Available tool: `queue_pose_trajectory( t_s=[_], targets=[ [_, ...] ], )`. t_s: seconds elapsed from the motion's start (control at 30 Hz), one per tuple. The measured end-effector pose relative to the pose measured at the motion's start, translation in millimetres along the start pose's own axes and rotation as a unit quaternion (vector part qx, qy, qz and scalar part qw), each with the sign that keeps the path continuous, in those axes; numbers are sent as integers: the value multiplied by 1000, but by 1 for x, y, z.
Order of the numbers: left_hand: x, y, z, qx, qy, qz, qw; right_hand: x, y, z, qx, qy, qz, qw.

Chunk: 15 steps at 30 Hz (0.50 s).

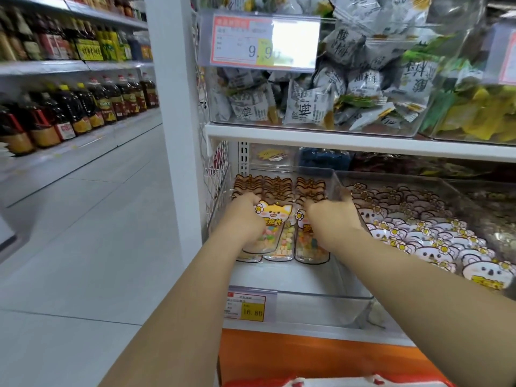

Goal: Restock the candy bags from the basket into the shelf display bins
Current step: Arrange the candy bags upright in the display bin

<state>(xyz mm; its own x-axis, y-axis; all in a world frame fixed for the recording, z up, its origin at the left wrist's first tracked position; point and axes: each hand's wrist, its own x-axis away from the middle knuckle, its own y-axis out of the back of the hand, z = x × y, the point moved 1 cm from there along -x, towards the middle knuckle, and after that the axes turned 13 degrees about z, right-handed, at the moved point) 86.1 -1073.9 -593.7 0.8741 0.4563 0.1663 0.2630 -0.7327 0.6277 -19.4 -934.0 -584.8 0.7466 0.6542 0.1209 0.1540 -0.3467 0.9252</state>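
A clear display bin [304, 296] on the lower shelf holds rows of candy bags [277, 188] with orange fox-face tops and coloured sweets inside. My left hand [245, 216] presses on the left front bag [275, 216], fingers curled over its top. Over the right front bag [310, 243] my right hand [332, 216] curls in the same way. Both hands reach into the bin from the front. The basket [329, 382] shows only as a red and white rim at the bottom edge.
The bin to the right [452, 185] is full of koala-face candy bags [435, 247]. Above, a shelf [335, 141] carries bins of grey plum packets. A price tag [248, 305] hangs at the bin front. A white post and an aisle with bottles lie to the left.
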Motion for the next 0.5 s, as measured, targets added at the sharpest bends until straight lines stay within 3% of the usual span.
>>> queue_pose_trajectory(
  t_s=[0.23, 0.5],
  targets=[
    [-7, -10, 8, 36, 31, 62, 997, -3, -10, 2, 38, -21, -74, 996],
    [-22, -31, 22, 33, 39, 14, 999, -4, -9, -3, -144, -18, -3, 989]
  ],
)
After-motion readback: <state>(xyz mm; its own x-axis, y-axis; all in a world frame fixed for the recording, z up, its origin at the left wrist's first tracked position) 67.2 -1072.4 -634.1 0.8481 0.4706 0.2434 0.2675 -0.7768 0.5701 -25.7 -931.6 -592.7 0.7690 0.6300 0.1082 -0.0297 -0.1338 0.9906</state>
